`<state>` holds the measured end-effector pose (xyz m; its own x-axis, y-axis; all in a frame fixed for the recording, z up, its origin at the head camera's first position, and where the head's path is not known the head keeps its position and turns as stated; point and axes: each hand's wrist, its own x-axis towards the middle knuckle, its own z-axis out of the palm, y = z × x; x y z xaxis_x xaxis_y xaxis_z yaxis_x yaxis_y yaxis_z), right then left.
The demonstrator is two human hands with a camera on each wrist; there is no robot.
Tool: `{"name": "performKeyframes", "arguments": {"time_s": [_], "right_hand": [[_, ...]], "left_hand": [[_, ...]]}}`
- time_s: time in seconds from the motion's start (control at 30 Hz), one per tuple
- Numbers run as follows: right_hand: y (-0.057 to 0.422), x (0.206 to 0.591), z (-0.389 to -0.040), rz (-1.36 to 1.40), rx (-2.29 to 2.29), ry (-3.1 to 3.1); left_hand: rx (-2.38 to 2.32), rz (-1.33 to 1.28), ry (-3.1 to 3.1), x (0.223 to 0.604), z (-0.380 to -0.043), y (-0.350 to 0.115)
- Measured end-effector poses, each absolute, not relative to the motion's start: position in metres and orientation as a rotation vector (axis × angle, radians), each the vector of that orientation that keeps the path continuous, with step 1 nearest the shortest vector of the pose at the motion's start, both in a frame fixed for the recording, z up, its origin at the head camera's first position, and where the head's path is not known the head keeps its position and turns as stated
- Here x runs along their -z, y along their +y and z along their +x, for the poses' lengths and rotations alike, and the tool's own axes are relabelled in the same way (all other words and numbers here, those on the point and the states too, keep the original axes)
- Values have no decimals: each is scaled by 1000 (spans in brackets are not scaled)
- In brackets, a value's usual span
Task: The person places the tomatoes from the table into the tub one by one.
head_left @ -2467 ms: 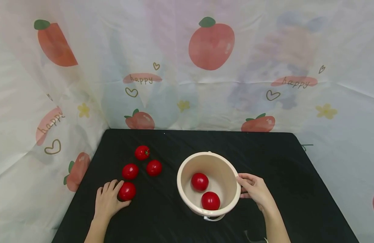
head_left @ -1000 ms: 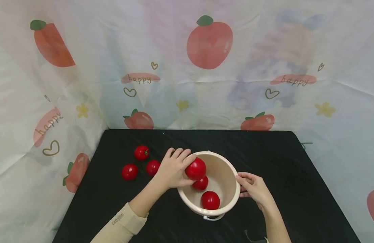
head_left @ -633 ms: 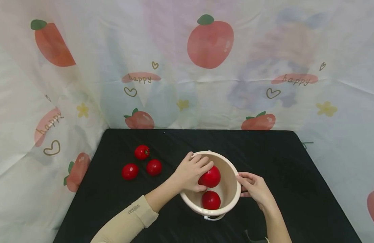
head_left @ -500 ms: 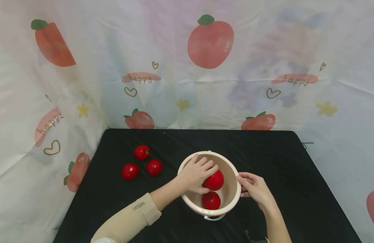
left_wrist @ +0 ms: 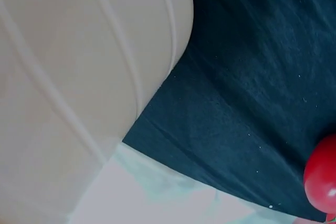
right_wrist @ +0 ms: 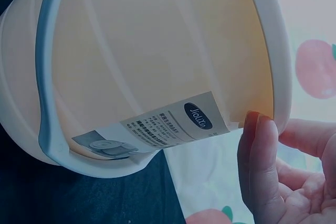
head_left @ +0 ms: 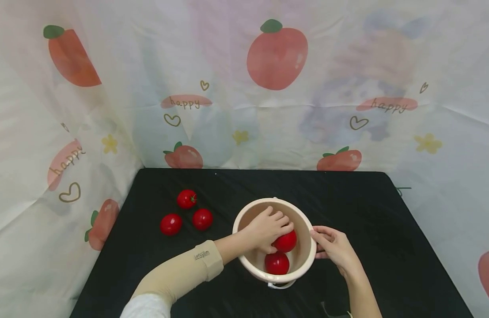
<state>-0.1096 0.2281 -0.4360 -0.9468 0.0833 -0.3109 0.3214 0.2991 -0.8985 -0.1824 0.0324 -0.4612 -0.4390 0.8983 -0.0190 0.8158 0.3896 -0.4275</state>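
A cream plastic bucket stands on the black-covered table in the head view. Inside it, my left hand grips a red tomato, fingers curled over its top. Just below that, a second tomato lies on the bucket floor; the one that lay further back is hidden behind my hand. On the bucket's right side my right hand pinches the rim. The right wrist view shows its fingertips at the rim beside a printed label. Only the bucket's outer wall fills much of the left wrist view.
Left of the bucket lie three more tomatoes: one with a green stem, one at the left and one nearer the bucket. The bucket's handle hangs at its front. A printed cloth rises behind the table.
My left hand has picked up the tomato nearest it, carried it rightward over the rim and lowered it into the bucket. My right hand has stayed on the rim.
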Motion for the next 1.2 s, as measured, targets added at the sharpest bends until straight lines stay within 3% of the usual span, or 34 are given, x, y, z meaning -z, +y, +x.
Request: {"name": "performKeyframes", "arguments": {"time_s": [0.83, 1.2], "right_hand": [[228, 436, -110, 371, 1706, 2363], [227, 436, -109, 357, 1710, 2361]], "left_hand": [[-1071, -1396, -2452, 471, -179, 42], [-1046, -1385, -2455, 473, -180, 43]]}}
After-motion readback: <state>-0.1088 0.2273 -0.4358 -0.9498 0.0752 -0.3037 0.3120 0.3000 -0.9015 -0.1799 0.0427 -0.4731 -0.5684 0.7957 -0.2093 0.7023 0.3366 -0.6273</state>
